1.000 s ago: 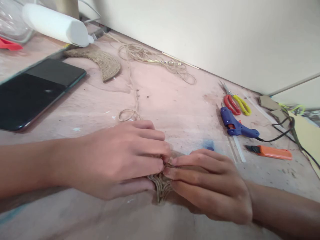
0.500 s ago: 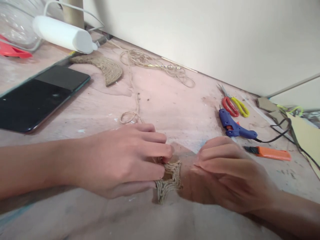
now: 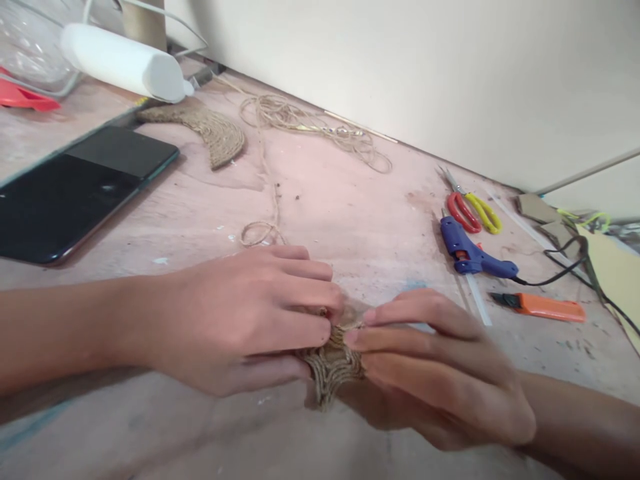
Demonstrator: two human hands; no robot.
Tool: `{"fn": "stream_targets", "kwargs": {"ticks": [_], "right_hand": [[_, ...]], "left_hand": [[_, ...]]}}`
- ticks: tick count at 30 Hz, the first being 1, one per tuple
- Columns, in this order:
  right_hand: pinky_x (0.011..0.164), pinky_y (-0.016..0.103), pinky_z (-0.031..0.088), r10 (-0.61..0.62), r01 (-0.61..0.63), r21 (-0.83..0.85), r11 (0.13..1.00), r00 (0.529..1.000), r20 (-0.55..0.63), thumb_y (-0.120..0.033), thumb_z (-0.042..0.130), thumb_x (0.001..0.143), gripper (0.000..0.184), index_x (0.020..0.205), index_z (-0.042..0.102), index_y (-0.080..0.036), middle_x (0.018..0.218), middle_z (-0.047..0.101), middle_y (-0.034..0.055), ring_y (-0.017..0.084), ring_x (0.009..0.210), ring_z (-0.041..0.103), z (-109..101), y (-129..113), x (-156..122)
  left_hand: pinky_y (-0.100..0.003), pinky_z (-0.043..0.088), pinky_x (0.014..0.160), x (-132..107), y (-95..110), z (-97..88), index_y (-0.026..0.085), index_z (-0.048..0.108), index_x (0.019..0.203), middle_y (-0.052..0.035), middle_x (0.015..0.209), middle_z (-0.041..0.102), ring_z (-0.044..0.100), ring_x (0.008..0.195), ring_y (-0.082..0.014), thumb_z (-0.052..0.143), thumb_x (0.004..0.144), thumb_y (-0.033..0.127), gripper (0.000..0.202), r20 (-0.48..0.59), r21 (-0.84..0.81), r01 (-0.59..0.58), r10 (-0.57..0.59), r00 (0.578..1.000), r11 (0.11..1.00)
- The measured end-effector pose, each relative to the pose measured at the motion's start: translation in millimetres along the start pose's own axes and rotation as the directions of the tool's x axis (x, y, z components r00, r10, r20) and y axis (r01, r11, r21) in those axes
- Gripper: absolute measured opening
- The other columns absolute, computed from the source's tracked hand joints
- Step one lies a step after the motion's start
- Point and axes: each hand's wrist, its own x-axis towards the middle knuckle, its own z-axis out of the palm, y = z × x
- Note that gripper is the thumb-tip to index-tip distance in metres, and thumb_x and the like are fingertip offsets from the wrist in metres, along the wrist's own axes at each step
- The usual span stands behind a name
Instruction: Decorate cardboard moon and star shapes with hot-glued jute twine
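A small star-shaped piece wound in jute twine [image 3: 333,377] lies on the table between my hands, partly hidden by fingers. My left hand [image 3: 250,313] bends over its left side, the fingertips gripping it from above. My right hand [image 3: 440,367] is at its right side, with the fingertips resting on the coiled twine and pressing its edge. A loop of thin twine [image 3: 263,233] runs up the table from behind my left hand towards a loose tangle of twine [image 3: 300,120].
A phone [image 3: 85,190], a crescent-shaped twine piece [image 3: 215,137] and a white bottle [image 3: 123,63] lie at the left. On the right are red-and-yellow-handled scissors [image 3: 473,210], a blue glue gun [image 3: 473,250] with a black cord, and an orange cutter [image 3: 550,307].
My right hand has moved left, from beside the star onto its right side, its fingers stretching out. My left hand stays in place on the star.
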Motion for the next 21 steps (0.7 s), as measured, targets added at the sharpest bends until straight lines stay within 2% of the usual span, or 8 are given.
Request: {"fn": "stream_targets", "kwargs": {"ticks": [3, 6, 11, 13, 15, 18, 19, 21], "right_hand": [[0.105, 0.038, 0.078, -0.056, 0.058, -0.024, 0.998, 0.995, 0.082, -0.012, 0.065, 0.125, 0.028, 0.117, 0.091, -0.017, 0.115, 0.103, 0.0059, 0.023, 0.129, 0.095, 3, -3, 0], [0.109, 0.037, 0.073, -0.079, 0.088, -0.075, 0.993, 0.99, 0.118, -0.01, 0.054, 0.129, 0.041, 0.113, 0.091, -0.019, 0.105, 0.1, 0.003, 0.02, 0.13, 0.093, 7, -7, 1], [0.106, 0.042, 0.077, 0.001, -0.001, 0.004, 1.0, 0.996, 0.088, -0.012, 0.071, 0.125, 0.015, 0.123, 0.086, -0.016, 0.115, 0.101, 0.0072, 0.023, 0.124, 0.095, 0, -9, -1], [0.098, 0.044, 0.08, 0.061, -0.062, 0.019, 0.998, 0.996, 0.069, -0.012, 0.082, 0.119, 0.012, 0.129, 0.086, -0.018, 0.117, 0.099, 0.0087, 0.026, 0.114, 0.095, -10, -1, -4], [0.082, 0.041, 0.078, 0.173, -0.173, -0.036, 0.984, 0.985, 0.0, -0.013, 0.091, 0.112, 0.019, 0.126, 0.088, -0.025, 0.108, 0.095, 0.0046, 0.024, 0.093, 0.09, -21, 15, -12], [0.066, 0.036, 0.066, 0.234, -0.292, -0.153, 0.944, 0.92, -0.315, -0.022, 0.102, 0.108, 0.017, 0.115, 0.09, -0.031, 0.092, 0.087, 0.0002, 0.021, 0.076, 0.079, -40, 56, -29], [0.065, 0.035, 0.064, 0.26, -0.333, -0.177, 0.926, 0.904, -0.34, -0.019, 0.098, 0.112, 0.017, 0.123, 0.092, -0.031, 0.095, 0.089, 0.0016, 0.021, 0.077, 0.081, -50, 73, -37], [0.052, 0.029, 0.049, 0.27, -0.38, -0.221, 0.898, 0.873, -0.405, -0.021, 0.086, 0.123, 0.014, 0.132, 0.093, -0.029, 0.086, 0.082, -0.0013, 0.015, 0.061, 0.073, -73, 107, -52]], "left_hand": [[-0.048, 0.06, 0.094, 1, 1, -0.1, 0.023, 0.081, 0.112, -0.0069, 0.118, 0.09, 0.077, 0.101, -0.0271, 0.066, 0.132, 0.023, 0.025, 0.0, -0.036, 0.019, -0.019, 1.0, 0.999], [-0.046, 0.062, 0.093, 2, 2, -0.9, 0.025, 0.077, 0.104, -0.0053, 0.116, 0.088, 0.078, 0.099, -0.0258, 0.065, 0.131, 0.02, 0.03, 0.015, -0.038, 0.036, -0.035, 0.999, 0.999], [-0.046, 0.061, 0.088, 5, 1, -4.4, 0.026, 0.076, 0.102, -0.0057, 0.114, 0.087, 0.078, 0.096, -0.027, 0.074, 0.126, 0.02, 0.025, 0.014, -0.033, 0.015, -0.015, 1.0, 0.999], [-0.046, 0.062, 0.087, 5, 1, -4.8, 0.026, 0.074, 0.1, -0.0057, 0.114, 0.087, 0.079, 0.096, -0.0277, 0.075, 0.124, 0.019, 0.025, 0.024, -0.025, 0.01, -0.009, 1.0, 1.0], [-0.047, 0.062, 0.091, 4, -1, -3.5, 0.026, 0.073, 0.103, -0.0072, 0.12, 0.088, 0.082, 0.102, -0.0288, 0.076, 0.123, 0.018, 0.022, 0.033, -0.016, -0.002, 0.002, 0.999, 1.0], [-0.049, 0.061, 0.103, 2, -3, 0.3, 0.025, 0.074, 0.115, -0.0108, 0.138, 0.09, 0.085, 0.114, -0.0296, 0.073, 0.125, 0.019, 0.012, 0.018, -0.006, -0.004, 0.004, 1.0, 1.0], [-0.049, 0.06, 0.105, 1, -3, 1.5, 0.025, 0.074, 0.12, -0.0114, 0.142, 0.09, 0.085, 0.116, -0.0297, 0.072, 0.126, 0.021, 0.008, 0.008, -0.006, 0.002, -0.002, 1.0, 1.0], [-0.05, 0.059, 0.109, 0, -3, 2.6, 0.024, 0.073, 0.128, -0.0114, 0.141, 0.09, 0.085, 0.116, -0.0304, 0.072, 0.126, 0.024, 0.002, 0.0, -0.011, 0.026, -0.026, 1.0, 1.0]]}}
